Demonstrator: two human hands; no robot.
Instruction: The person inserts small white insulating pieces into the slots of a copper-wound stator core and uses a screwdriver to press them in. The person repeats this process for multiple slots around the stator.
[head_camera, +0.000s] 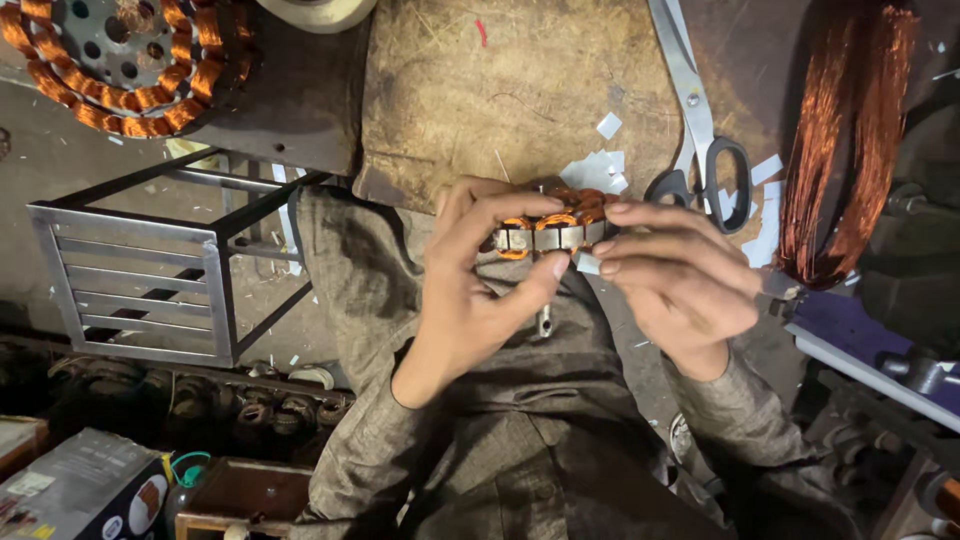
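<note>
Stator (548, 232) between hands, at bench edge (400, 190)

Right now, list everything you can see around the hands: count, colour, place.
Motor stator: one, steel core with copper-orange coils, held between both hands.
Second wound stator: one, copper-orange, top left on the bench.
Scissors: one, silver blades, black handles, upper right.
Copper wire hank: one, reddish-orange, far right.
Paper scraps: several, white, by the scissors.
Wooden board: one, brown, top centre.
Metal stool frame: one, grey, left.
Tape roll: one, whitish, top edge.
Left hand: gripping the stator.
Right hand: gripping the stator.
</note>
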